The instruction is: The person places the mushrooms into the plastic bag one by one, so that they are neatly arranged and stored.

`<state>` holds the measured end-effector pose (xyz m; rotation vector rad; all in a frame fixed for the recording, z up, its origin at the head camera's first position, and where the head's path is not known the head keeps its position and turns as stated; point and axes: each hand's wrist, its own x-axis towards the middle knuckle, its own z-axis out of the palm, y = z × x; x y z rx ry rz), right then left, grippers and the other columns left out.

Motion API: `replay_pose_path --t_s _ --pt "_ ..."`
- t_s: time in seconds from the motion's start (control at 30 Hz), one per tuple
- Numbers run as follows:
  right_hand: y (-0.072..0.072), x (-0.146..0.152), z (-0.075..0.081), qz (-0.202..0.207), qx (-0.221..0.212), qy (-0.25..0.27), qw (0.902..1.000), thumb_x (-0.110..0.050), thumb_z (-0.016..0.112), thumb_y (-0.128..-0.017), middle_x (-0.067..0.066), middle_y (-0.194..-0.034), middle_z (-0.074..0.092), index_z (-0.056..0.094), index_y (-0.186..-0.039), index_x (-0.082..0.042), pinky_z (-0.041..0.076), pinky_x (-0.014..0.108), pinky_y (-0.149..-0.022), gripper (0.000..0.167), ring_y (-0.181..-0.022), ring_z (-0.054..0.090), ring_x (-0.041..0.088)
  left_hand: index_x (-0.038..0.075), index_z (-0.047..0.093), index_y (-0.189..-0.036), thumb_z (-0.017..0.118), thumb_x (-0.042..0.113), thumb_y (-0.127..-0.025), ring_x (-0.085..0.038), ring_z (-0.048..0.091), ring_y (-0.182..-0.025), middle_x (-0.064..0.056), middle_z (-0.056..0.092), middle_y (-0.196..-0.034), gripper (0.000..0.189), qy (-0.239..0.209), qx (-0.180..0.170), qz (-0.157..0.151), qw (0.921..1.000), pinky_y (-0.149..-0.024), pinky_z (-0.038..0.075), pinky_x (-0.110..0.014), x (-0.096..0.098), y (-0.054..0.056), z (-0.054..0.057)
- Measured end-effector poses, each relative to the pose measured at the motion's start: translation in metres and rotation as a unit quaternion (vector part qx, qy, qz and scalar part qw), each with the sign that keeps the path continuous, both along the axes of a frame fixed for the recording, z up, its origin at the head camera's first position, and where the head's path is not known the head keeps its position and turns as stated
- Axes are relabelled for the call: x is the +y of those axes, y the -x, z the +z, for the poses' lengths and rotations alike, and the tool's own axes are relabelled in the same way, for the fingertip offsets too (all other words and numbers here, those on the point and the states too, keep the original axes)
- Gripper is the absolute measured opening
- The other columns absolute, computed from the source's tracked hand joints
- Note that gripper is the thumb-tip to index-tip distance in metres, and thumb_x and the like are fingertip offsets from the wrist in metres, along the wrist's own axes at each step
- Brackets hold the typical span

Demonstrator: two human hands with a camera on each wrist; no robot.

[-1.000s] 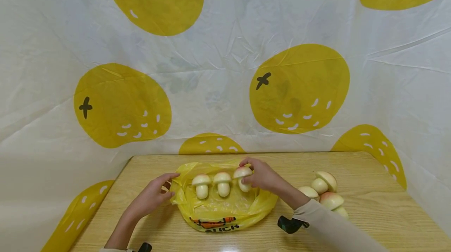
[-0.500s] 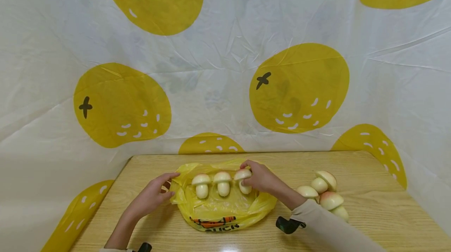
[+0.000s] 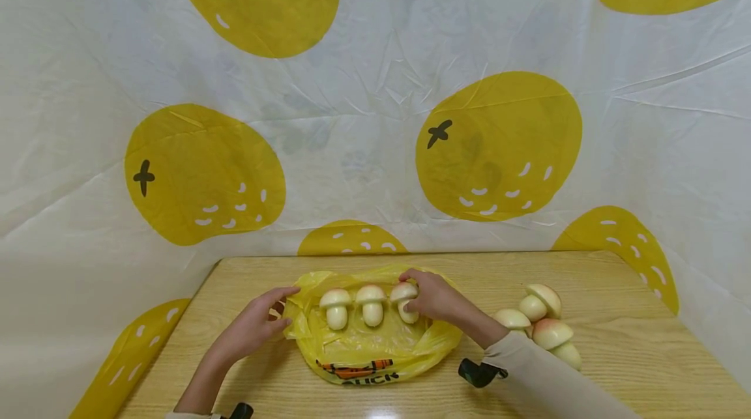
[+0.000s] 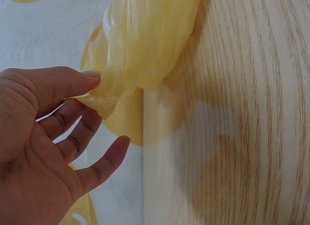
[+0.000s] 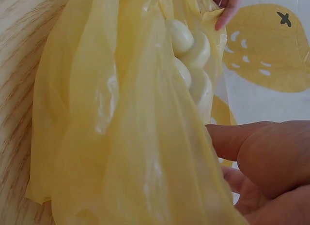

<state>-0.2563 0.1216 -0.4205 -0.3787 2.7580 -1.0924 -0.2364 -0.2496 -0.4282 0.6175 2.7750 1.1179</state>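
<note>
A crumpled yellow plastic bag (image 3: 364, 341) lies spread on the table, its mouth held wide. Inside stand glossy cream mushrooms with pinkish cap tops: a left one (image 3: 336, 305), a middle one (image 3: 371, 302) and a right one (image 3: 403, 291), all in a row. My left hand (image 3: 255, 324) pinches the bag's left edge between thumb and fingers; the left wrist view shows that bit of plastic (image 4: 104, 97) clearly. At the bag's right end my right hand (image 3: 434, 296) grips the right mushroom at cap and stem. In the right wrist view the bag hides its fingertips.
Several more mushrooms (image 3: 551, 334) lie in a pile on the wooden table (image 3: 622, 341), right of the bag, beside the right forearm. A white sheet printed with yellow fruits (image 3: 352, 165) hangs behind the table and along its sides.
The right mushroom has settled slightly lower, with my right hand still on it. My right forearm has shifted a little to the left. The left hand has not visibly moved.
</note>
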Motion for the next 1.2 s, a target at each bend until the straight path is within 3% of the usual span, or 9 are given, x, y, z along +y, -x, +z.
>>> replay_pose_path --t_s 0.33,0.43,0.67,0.9,1.2 --pt "-0.003 0.001 0.007 0.022 0.025 -0.039 0.9987 0.002 0.078 -0.084 0.014 -0.129 0.065 0.066 -0.132 -0.006 0.052 0.043 -0.081 0.050 -0.116 0.061 0.035 0.005 0.051 -0.148 0.067 0.005 -0.097 -0.022 0.057 -0.105 -0.017 0.055 -0.142 0.053 0.001 0.002 -0.002 1.0000 -0.082 0.053 -0.035 0.000 0.000 0.000" --pt "-0.004 0.000 0.009 0.030 0.032 -0.048 0.9979 0.003 0.076 -0.085 0.015 -0.128 0.066 0.066 -0.131 -0.004 0.051 0.043 -0.080 0.048 -0.115 0.061 0.034 0.004 0.051 -0.148 0.067 0.005 -0.097 -0.022 0.057 -0.104 -0.018 0.055 -0.141 0.053 0.000 0.003 -0.002 1.0000 -0.081 0.053 -0.035 0.000 0.000 -0.001" --pt "-0.003 -0.001 0.010 0.030 0.066 -0.078 0.9943 0.001 0.076 -0.086 0.017 -0.123 0.068 0.066 -0.128 0.001 0.044 0.038 -0.070 0.043 -0.093 0.059 0.025 0.005 0.051 -0.148 0.067 0.006 -0.097 -0.022 0.057 -0.104 -0.017 0.055 -0.141 0.053 -0.003 0.000 -0.006 1.0000 -0.081 0.052 -0.033 -0.001 0.002 -0.002" --pt "-0.003 -0.002 0.011 0.025 0.087 -0.091 0.9918 -0.004 0.076 -0.087 0.016 -0.118 0.070 0.067 -0.125 0.003 0.051 0.044 -0.081 0.040 -0.113 0.062 0.038 0.005 0.051 -0.148 0.068 0.006 -0.097 -0.021 0.057 -0.104 -0.018 0.054 -0.142 0.054 -0.005 -0.006 -0.006 1.0000 -0.082 0.053 -0.037 -0.001 0.002 -0.002" --pt "-0.004 0.001 0.018 0.027 0.078 -0.091 0.9924 -0.006 0.078 -0.088 0.015 -0.121 0.069 0.070 -0.122 -0.001 0.052 0.048 -0.087 0.036 -0.116 0.062 0.037 0.005 0.050 -0.148 0.068 0.005 -0.097 -0.021 0.057 -0.104 -0.016 0.056 -0.139 0.055 -0.004 -0.004 -0.001 1.0000 -0.082 0.052 -0.038 -0.001 0.002 -0.003"
